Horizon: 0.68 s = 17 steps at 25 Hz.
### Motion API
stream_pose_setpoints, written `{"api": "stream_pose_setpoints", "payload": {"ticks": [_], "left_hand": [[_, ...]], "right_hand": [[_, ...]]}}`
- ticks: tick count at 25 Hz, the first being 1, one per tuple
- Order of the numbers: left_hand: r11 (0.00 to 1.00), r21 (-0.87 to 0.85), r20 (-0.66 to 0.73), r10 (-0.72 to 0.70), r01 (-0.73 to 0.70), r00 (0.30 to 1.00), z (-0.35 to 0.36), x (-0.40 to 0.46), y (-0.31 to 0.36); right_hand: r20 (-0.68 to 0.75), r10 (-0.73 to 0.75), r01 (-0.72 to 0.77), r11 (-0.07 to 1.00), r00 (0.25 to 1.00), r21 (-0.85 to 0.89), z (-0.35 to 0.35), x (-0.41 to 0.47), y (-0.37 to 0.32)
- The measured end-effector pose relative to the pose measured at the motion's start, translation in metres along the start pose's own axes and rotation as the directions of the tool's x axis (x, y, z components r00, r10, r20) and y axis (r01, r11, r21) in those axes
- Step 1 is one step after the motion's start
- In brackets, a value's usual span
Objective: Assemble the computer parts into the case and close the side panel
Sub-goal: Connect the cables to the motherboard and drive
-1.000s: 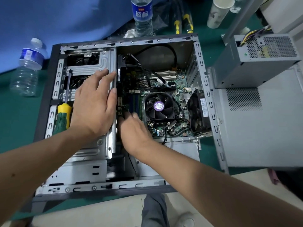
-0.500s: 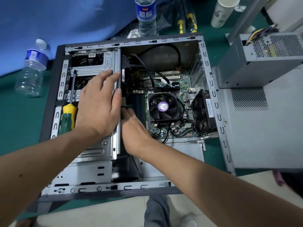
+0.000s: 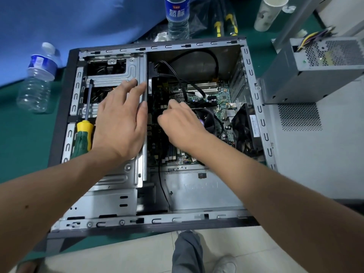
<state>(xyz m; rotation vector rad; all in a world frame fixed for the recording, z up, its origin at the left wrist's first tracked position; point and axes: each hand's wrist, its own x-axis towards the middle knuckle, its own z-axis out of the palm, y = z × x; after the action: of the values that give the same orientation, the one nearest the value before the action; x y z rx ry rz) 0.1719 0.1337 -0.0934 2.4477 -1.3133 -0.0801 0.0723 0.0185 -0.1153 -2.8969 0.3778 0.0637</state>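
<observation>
A green counter [image 3: 17,134] sits in front of a blue cloth wall [image 3: 69,18]. On the counter lies the computer case [image 3: 157,220], flat on its side with the top open. It is grey metal with a dark edge. Inside you can see a green board [image 3: 218,95] with little parts, black wires [image 3: 197,56], a round fan [image 3: 208,119] partly hidden under a hand, and one more black fan [image 3: 244,129] by the right wall. A shiny metal drive cage [image 3: 118,71] fills the left part of the case.

The left hand [image 3: 120,123] lies flat on the drive cage with its fingers straight. The right hand [image 3: 179,123] reaches down onto the board with its fingers curled, and it hides what they touch, so I cannot tell if its grip holds anything.

One screwdriver [image 3: 83,133] with a yellow and green handle rests on the case, just beside the left hand. The grey side panel [image 3: 307,154] lies flat to the right of the case, and one grey power box [image 3: 315,71] sits on it. There are two water bottles: one [image 3: 37,75] on the left and one [image 3: 177,16] behind the case. One white paper cup [image 3: 269,12] stands near the back.
</observation>
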Motion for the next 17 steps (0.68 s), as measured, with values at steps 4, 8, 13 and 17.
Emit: {"api": "stream_pose_setpoints", "payload": {"ticks": [4,8,13,17], "left_hand": [[1.000,-0.013,-0.002,0.007,-0.007,1.000,-0.001,0.000,0.000],[1.000,-0.017,0.009,0.007,-0.007,1.000,-0.002,0.001,0.000],[1.000,-0.026,0.009,0.003,-0.003,1.000,-0.002,0.001,0.001],[0.999,-0.032,0.010,0.001,-0.001,1.000,-0.002,0.001,0.001]], "right_hand": [[0.080,0.042,-0.055,0.984,0.996,0.168,0.004,0.017,0.000],[0.117,0.081,-0.101,0.980,0.990,0.171,0.006,0.034,0.008],[0.088,0.080,-0.088,0.992,0.993,0.093,0.010,0.030,0.006],[0.092,0.055,-0.059,0.998,0.994,0.037,0.012,0.032,0.005]]}}
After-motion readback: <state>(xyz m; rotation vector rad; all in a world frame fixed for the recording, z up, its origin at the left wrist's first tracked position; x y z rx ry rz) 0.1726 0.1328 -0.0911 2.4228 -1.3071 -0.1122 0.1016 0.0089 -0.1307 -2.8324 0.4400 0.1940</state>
